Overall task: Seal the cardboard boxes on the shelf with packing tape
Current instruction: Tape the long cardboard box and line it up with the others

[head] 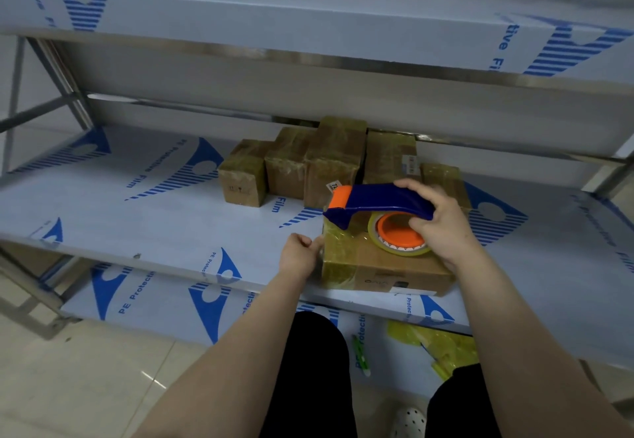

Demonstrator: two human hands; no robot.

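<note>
A flat cardboard box (387, 266) lies at the front edge of the middle shelf (154, 204), with yellowish tape across its left end. My right hand (442, 221) grips the blue and orange tape dispenser (374, 202), which rests on top of the box with its tape roll (399, 233) against the lid. My left hand (300, 254) has curled fingers and its thumb presses against the box's left side at the taped edge. Several taped boxes (319, 166) stand grouped behind.
The upper shelf (308, 32) overhangs the work area closely. On the lower shelf (171, 303) lie crumpled yellow tape scraps (435, 345) and a green pen-like item (360, 355). My dark-clad knees sit below. The shelves carry blue-printed protective film.
</note>
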